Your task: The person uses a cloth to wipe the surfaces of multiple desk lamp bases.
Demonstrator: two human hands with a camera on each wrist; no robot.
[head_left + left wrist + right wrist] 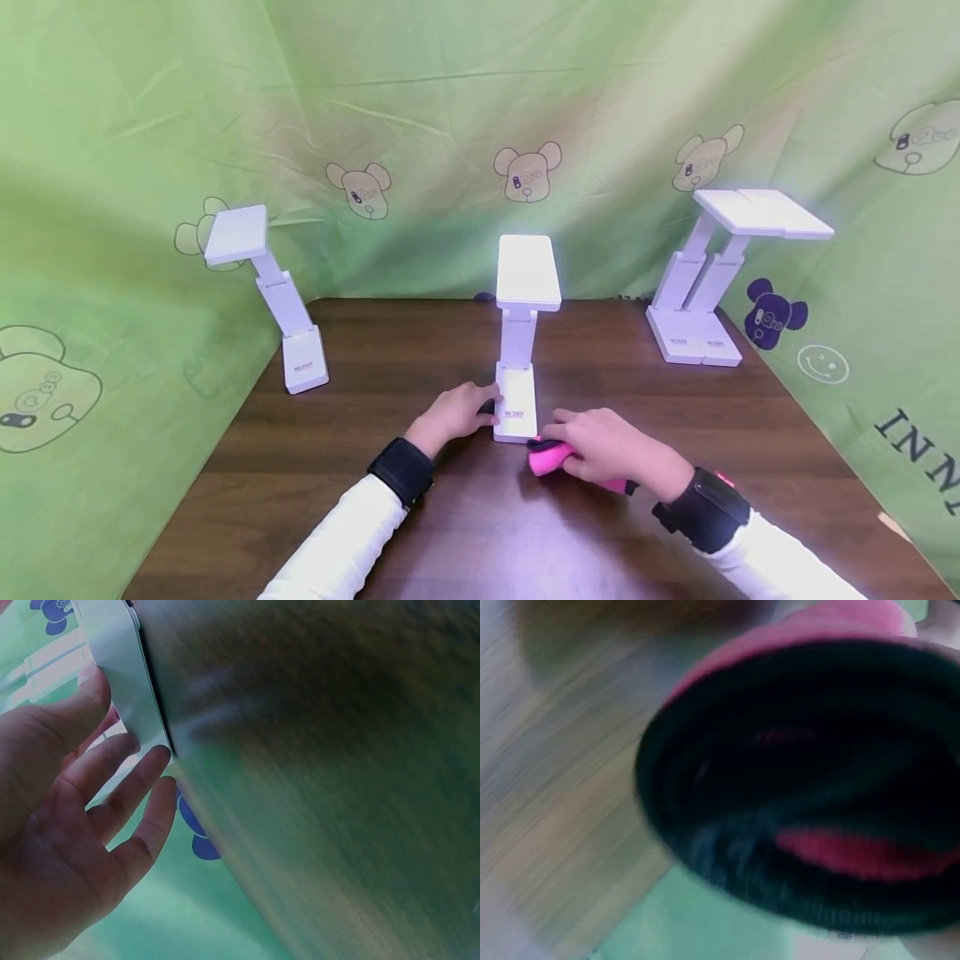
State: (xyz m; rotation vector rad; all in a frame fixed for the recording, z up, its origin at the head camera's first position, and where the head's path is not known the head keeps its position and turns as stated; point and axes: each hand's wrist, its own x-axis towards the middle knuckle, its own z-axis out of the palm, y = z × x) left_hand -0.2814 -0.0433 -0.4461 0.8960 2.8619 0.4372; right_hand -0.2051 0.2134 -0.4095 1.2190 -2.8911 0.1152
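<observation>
A white folding desk lamp (516, 404) stands upright mid-table, its flat head raised over its base. My left hand (457, 408) is at the left edge of that base; in the left wrist view, my thumb and spread fingers (150, 769) reach to the lamp base (124, 675). Beside the base's front right corner, my right hand (600, 442) grips a bunched pink cloth (550, 458) with black edging. Close to the right wrist camera, the cloth's black-edged fold (780, 787) curves into a loop with pink inside.
Another white lamp (303, 358) stands at the table's left edge. Two more lamps (693, 333) stand side by side at the back right. A green printed curtain (442, 100) surrounds the wooden table (405, 350) at the back and sides.
</observation>
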